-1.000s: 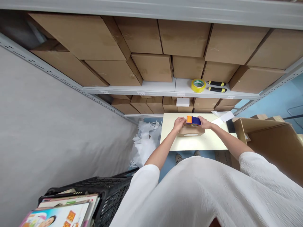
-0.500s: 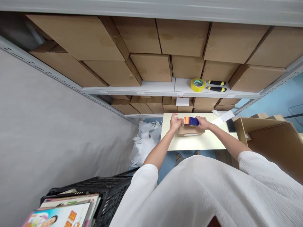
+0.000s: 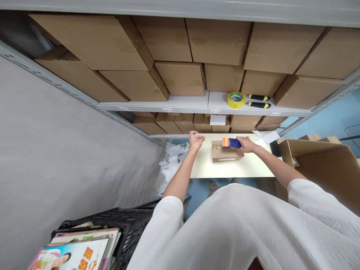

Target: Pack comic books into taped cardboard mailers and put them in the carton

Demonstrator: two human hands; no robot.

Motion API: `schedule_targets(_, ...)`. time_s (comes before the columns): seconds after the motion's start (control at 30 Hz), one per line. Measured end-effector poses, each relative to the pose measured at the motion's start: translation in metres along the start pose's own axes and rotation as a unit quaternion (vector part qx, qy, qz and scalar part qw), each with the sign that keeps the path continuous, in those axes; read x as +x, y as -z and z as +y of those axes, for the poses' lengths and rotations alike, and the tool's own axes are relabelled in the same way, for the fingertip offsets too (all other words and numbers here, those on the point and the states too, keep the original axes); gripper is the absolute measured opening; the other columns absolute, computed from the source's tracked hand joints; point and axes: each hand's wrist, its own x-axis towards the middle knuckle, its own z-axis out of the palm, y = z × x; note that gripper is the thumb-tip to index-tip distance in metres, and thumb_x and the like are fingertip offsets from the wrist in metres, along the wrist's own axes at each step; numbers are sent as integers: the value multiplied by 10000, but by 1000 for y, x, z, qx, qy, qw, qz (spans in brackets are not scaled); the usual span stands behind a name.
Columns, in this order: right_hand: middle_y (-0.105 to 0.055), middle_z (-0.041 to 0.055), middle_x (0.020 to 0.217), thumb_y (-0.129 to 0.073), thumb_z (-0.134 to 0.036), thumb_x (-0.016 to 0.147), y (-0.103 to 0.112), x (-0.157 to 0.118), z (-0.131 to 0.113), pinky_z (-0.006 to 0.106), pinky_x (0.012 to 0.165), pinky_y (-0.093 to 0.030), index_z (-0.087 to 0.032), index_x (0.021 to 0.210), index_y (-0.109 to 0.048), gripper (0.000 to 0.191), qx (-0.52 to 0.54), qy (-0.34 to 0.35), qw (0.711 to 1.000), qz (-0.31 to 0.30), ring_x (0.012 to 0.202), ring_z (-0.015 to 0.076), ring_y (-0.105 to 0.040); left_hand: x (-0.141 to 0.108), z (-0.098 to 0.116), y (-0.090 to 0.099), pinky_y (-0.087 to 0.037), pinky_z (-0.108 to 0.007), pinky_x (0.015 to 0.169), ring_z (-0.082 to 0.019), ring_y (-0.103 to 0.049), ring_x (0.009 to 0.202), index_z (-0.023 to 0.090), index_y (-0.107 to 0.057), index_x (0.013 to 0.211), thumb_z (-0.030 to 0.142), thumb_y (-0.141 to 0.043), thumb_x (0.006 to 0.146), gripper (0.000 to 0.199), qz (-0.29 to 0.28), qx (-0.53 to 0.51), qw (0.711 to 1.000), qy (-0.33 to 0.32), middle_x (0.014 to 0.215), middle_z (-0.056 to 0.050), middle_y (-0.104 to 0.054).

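Note:
On the pale table lies a small brown cardboard box with a white label on its front side. A shiny strip of clear tape shows on its top at the left. My right hand is closed around a blue tape dispenser with an orange-and-white end, held over the right part of the box top. My left hand is raised over the table's left end, apart from the box, with fingers apart; nothing is visible in it.
Shelves ahead hold several cardboard boxes, a yellow tape roll and two utility knives. White papers and a black object lie at the table's right. A large open carton stands right; a black crate holds magazines.
My left hand has moved left, away from the dispenser's orange end and the box. The dispenser in my right hand has shifted slightly right, uncovering more of the box top.

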Motion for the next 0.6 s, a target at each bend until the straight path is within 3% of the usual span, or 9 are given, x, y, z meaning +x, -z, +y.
schedule_targets(0.2,-710,145,1090,-648,-398,901,6,-2,7,444,954,-378,-234,1126,-546,296,-44,22,999,1,1024,347,-625,-5,-23,7,-478,-256,653,-144,-674,618,262,-477,1113,126,-812,676,568,-13,-45,998,44,690,69,-699)
schedule_targets(0.37,-710,158,1108,-662,-302,864,7,-1,0,436,950,-364,-215,1148,-562,313,-76,21,997,-23,1041,352,-625,-15,-46,3,-498,-271,721,-161,-715,682,265,-463,1109,94,-787,664,576,-15,-57,994,91,681,71,-707)
schedule_targets(0.6,-716,179,1137,-674,-278,857,10,9,-9,424,942,-351,-205,1134,-591,298,-113,21,993,-30,1063,368,-627,-20,-68,1,-520,-316,857,-183,-748,784,265,-448,1046,64,-738,656,526,-4,-79,992,95,674,55,-712)
